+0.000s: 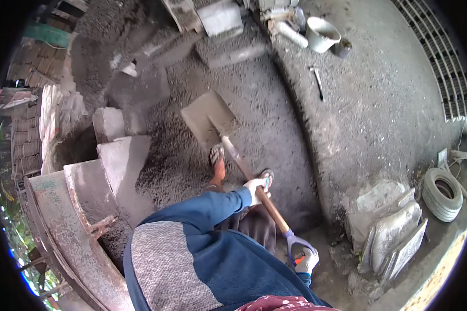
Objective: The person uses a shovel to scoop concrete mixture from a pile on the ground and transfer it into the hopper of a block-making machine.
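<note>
A shovel [211, 116] with a wide, flat, dusty blade lies across the middle of the view, its blade just beyond my feet on dark, gritty ground. My left hand [257, 191], in a pale glove, is wrapped round the middle of the wooden shaft. At the shaft's lower end, my right hand [307, 260], also in a pale glove, is closed on the purple D-shaped handle. The blade looks empty apart from a grey coating. My feet, in sandals, stand on either side of the shaft.
A white bucket [323, 35] and a hammer [317, 83] are on the raised floor beyond a ledge. Stacked sacks [394, 228] and a tire [442, 194] stand at the right. Concrete slabs [122, 160] and a curved metal trough [75, 228] are at the left.
</note>
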Demonstrator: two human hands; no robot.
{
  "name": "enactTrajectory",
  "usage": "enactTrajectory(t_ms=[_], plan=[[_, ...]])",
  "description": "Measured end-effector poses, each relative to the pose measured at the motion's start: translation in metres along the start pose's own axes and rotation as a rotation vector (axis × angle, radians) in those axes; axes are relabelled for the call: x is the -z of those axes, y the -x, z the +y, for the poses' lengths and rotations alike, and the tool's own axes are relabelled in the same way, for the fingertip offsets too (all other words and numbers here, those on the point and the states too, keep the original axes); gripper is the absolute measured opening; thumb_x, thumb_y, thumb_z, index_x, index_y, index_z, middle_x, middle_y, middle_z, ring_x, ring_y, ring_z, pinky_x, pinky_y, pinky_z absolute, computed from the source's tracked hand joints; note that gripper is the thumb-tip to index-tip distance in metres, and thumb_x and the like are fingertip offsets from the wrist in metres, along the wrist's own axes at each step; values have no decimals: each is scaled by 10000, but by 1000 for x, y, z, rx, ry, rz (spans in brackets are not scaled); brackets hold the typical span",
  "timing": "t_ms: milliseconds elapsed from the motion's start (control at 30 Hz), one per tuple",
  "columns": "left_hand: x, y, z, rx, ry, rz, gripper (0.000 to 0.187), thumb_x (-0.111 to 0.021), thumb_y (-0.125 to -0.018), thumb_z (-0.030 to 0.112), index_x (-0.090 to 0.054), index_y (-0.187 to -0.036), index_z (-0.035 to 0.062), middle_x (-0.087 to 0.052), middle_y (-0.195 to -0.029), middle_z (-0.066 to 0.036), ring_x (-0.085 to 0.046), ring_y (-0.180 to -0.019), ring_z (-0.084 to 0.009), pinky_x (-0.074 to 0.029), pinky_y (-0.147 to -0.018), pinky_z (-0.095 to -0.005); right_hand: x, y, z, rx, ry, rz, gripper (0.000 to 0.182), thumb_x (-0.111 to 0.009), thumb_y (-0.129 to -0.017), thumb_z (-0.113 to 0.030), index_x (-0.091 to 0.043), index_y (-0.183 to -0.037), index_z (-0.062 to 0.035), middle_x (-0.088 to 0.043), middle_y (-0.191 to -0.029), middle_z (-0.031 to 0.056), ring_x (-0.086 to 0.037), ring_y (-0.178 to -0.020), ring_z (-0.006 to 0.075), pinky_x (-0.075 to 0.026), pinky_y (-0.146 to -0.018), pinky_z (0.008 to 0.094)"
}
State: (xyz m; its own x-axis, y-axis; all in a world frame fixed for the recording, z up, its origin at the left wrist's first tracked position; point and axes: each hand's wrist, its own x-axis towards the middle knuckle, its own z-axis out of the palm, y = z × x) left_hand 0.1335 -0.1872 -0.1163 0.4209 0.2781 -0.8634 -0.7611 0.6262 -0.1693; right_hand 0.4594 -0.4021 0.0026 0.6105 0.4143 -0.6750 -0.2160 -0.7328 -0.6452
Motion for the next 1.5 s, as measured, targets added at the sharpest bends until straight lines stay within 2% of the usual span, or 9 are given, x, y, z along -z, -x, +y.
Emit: enactTrajectory(t_ms=[67, 233, 433, 600, 867, 933, 1133, 1400, 1500], plan=[[59, -66, 6, 6, -53, 51, 171, -643, -891, 273, -602, -837, 116, -652, -827, -53, -645, -720, -261, -525, -728, -524, -76, 64, -65, 17, 147, 11, 245, -663, -791, -105, -656, -989, 38, -677, -865, 102, -639, -824, 202, -527, -755, 343], [129, -117, 105, -12, -147, 334, 192, -665, -869, 238, -551, -834, 88, -551, -729, -109, -580, -624, -331, -548, -730, -574, -261, 96, -48, -137, -53, -67, 224, -706, -801, -27, -645, -1004, 41, -664, -825, 91, -630, -603, 173, -527, -531, 311], [187, -8, 200, -25, -158, 213, 284, -683, -920, 392, -541, -843, 158, -560, -713, -44, -574, -679, -259, -540, -698, -523, -419, 120, 13, -347, 163, -507, 314, -780, -797, -122, -656, -1041, 32, -684, -902, 87, -652, -732, 179, -554, -619, 343], [250, 69, 281, -162, -870, 789, 582, -677, -837, 630, -678, -873, 49, -641, -820, -60, -597, -738, -178, -476, -627, -358, -516, 191, 36, -781, 116, -809, 391, -763, -849, -166, -596, -1138, 38, -671, -1018, 154, -705, -791, 265, -629, -649, 401], [284, 49, 459, -394, -779, 779, 622, -666, -829, 664, -630, -783, 45, -630, -684, -110, -621, -554, -257, -497, -507, -423, -690, 202, 43, -654, -14, -907, 200, -737, -808, -99, -678, -958, 18, -696, -818, 112, -691, -660, 198, -586, -539, 343], [279, 20, 519, -421, -1122, 1110, 724, -613, -813, 735, -677, -836, 14, -673, -750, -127, -679, -706, -260, -533, -650, -434, -754, 167, 72, -480, 28, -826, 181, -722, -813, -86, -662, -912, 53, -676, -758, 125, -668, -592, 218, -564, -500, 351], [225, -11, 450, -563, -2699, 739, 300, -530, -944, 388, -678, -967, 128, -695, -890, -161, -690, -921, -298, -515, -824, -465, -710, -68, 142, -249, 72, -628, 224, -756, -802, -79, -653, -979, 11, -698, -862, 134, -682, -706, 242, -565, -584, 400], [231, -71, 335, 96, -697, 614, 751, -446, -903, 742, -498, -1359, 147, -527, -1403, -160, -530, -1237, -433, -396, -1022, -603, -537, -82, 62, -329, -35, -717, 309, -752, -840, -153, -608, -1076, -16, -645, -864, 64, -630, -706, 152, -552, -566, 285], [213, -127, 309, -16, -413, 453, 590, -494, -896, 722, -654, -1094, 190, -730, -906, -43, -677, -729, -239, -544, -696, -448, -453, -13, 46, -330, -18, -713, 297, -734, -858, -152, -613, -1095, -19, -635, -871, 52, -615, -717, 140, -535, -604, 278]])
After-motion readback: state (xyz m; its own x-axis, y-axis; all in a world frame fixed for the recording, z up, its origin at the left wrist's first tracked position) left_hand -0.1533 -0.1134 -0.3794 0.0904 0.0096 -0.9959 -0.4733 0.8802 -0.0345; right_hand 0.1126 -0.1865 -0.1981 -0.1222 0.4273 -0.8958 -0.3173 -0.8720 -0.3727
